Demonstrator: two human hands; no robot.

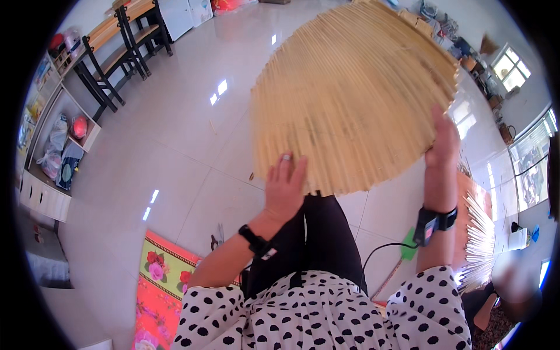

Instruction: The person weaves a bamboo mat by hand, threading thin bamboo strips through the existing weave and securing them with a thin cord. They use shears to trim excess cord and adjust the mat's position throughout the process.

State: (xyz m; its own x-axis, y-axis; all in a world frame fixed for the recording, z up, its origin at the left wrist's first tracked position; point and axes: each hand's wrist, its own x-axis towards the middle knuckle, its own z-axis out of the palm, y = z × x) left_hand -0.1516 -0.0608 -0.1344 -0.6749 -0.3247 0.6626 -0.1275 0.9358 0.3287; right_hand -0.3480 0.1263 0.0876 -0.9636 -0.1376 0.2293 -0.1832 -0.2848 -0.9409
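A large mat of straw-coloured stalks (350, 99), laid side by side, is held up in front of my legs and over the tiled floor. Its near edge is uneven, with stalk ends sticking out. My left hand (284, 184), with a ring on one finger, grips the near left edge, fingers spread over the top face; the thumb is hidden. At the right edge, my right hand (444, 140) is closed on the mat, its fingers partly out of sight and slightly blurred. Both wrists wear black straps.
A flowered red and green mat (166, 274) lies on the floor at left, beside scissors (217, 234). Pale stalks (479, 239) rest on a brown board at right, near another person (507, 303). Chairs (114, 55) and shelves (64, 122) stand far left.
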